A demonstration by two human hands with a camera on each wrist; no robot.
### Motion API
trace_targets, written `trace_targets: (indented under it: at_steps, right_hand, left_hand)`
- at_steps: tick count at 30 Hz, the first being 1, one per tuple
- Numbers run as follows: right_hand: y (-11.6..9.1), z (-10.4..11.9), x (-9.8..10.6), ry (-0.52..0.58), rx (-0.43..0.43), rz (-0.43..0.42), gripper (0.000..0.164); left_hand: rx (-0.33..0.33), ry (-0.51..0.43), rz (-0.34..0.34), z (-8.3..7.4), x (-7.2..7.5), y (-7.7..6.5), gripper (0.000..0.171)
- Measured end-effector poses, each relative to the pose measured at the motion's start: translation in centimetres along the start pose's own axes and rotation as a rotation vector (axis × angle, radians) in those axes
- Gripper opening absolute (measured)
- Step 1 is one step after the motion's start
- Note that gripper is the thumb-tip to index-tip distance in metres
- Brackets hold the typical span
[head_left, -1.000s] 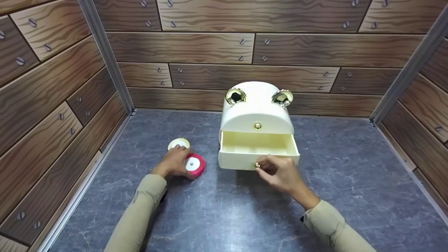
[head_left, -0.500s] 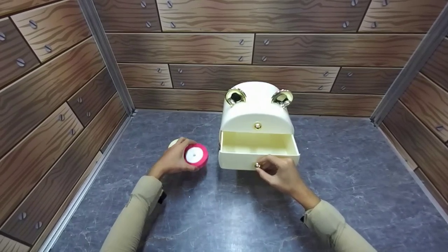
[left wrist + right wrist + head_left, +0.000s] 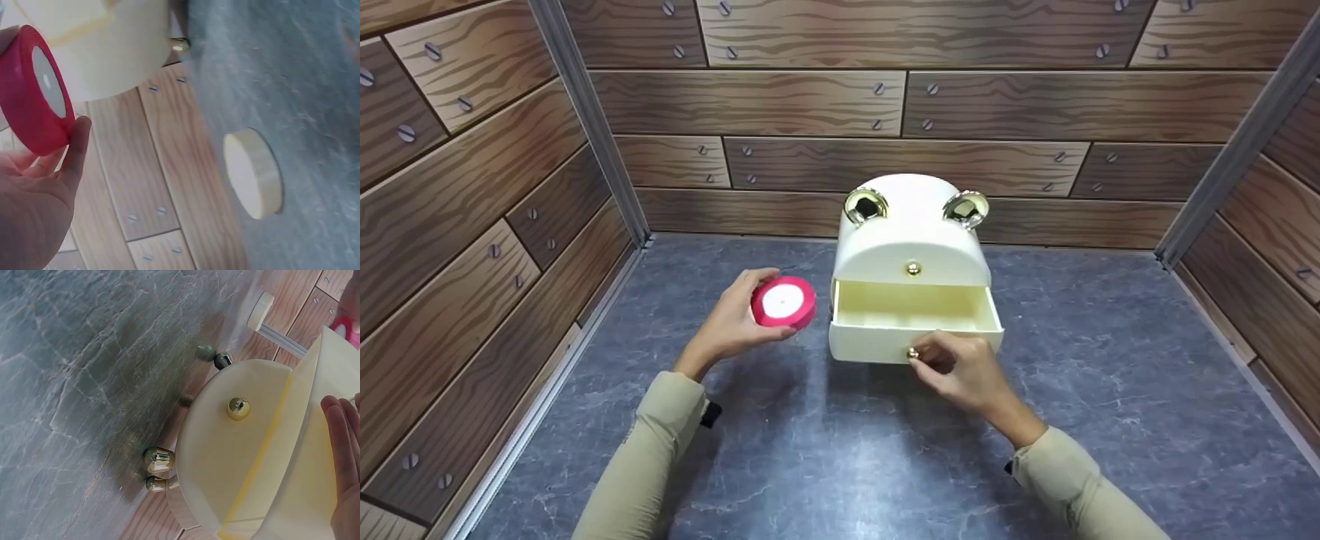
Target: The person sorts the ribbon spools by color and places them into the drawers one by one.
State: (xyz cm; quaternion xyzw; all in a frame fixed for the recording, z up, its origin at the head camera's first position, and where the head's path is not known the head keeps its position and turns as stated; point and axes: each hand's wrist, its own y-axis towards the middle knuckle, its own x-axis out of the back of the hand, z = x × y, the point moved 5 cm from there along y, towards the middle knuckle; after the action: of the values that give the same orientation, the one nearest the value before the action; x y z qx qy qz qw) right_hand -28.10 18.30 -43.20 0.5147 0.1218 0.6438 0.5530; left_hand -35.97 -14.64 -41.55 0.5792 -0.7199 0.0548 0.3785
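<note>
My left hand (image 3: 729, 321) grips a roll of red ribbon (image 3: 804, 310) by its edge, held up off the tabletop left of a cream storage box (image 3: 911, 225). The box's lower drawer (image 3: 870, 345) stands pulled out, its inside bare. At the drawer's front, my right hand (image 3: 964, 373) pinches the gold knob (image 3: 913, 352) between thumb and fingers. A cream ribbon roll (image 3: 253, 174) lies on the tabletop in the left wrist view; in the head view my left hand hides it.
Above the open drawer, the box has a second gold knob (image 3: 913, 268) and two gold ring-shaped eyes (image 3: 867, 205) on top. Gold feet (image 3: 158, 460) show under it. Wood-patterned walls (image 3: 810, 105) enclose the dark marbled tabletop (image 3: 840, 457) on three sides.
My left hand has lifted the red ribbon roll off the tabletop and carried it forward and slightly right. My right hand and the drawer have stayed still.
</note>
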Motion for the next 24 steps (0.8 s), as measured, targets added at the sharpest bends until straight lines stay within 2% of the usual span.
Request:
trace_targets:
  at_steps: [9,16,24]
  right_hand:
    - [0.0,0.1,0.0,-0.013,-0.015,0.008,0.022]
    - [0.0,0.1,-0.1,0.004,-0.011,0.005,0.023]
    - [-0.1,0.1,0.0,0.012,-0.005,-0.006,0.024]
  left_hand:
    - [-0.015,-0.076,-0.1,-2.1,0.3,0.4,0.087]
    - [-0.03,-0.133,-0.109,-2.8,-0.4,0.6,0.085]
    - [-0.035,-0.123,-0.094,-3.4,-1.5,0.9,0.084]
